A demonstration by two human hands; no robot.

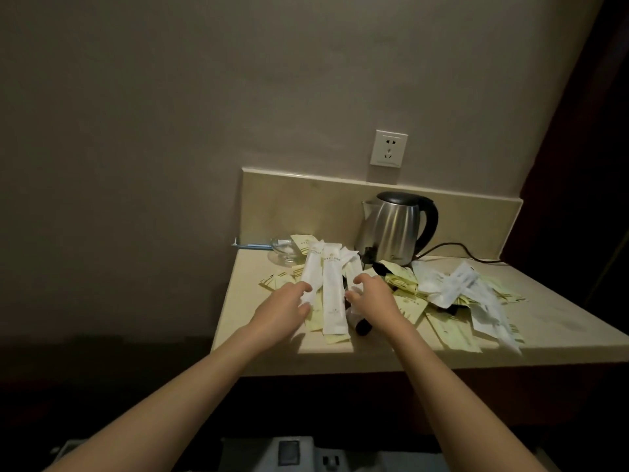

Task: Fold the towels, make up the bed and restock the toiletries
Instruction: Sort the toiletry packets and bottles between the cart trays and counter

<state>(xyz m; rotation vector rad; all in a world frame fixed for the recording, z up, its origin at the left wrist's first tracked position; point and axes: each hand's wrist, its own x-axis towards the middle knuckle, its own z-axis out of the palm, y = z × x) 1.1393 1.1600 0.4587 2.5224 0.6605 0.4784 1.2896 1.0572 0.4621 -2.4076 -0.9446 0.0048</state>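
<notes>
At six o'clock, nearest me, a grey device (289, 453) with a dark switch sits in deep shadow below the counter edge. My two bare forearms reach up from there onto the beige stone countertop (544, 321), which juts out from the wall and has a matching raised backsplash (306, 206) behind it. My left hand (284, 306) rests at about eleven o'clock from the counter's near edge, fingers loosely curled against the lower end of a long white sachet (311, 270); I cannot tell whether it truly grips it. My right hand (372, 294) lies just beside it, thumb and fingers bent around the edge of another white packet (352, 267), above a small dark bottle (362, 327). Between my hands lies a third long white sachet (332, 291), on top of pale yellow packets (337, 338). Toward three o'clock a loose heap of yellow and white toiletry packets (459, 291) spreads over the counter. Farther back, at eleven o'clock, stands a clear glass dish (284, 250); at one o'clock, a steel electric kettle (394, 226) with a black handle, its cord (456, 248) trailing right. Above it, a white wall socket (389, 148) sits on the plain, dim grey-brown wall (170, 114).
</notes>
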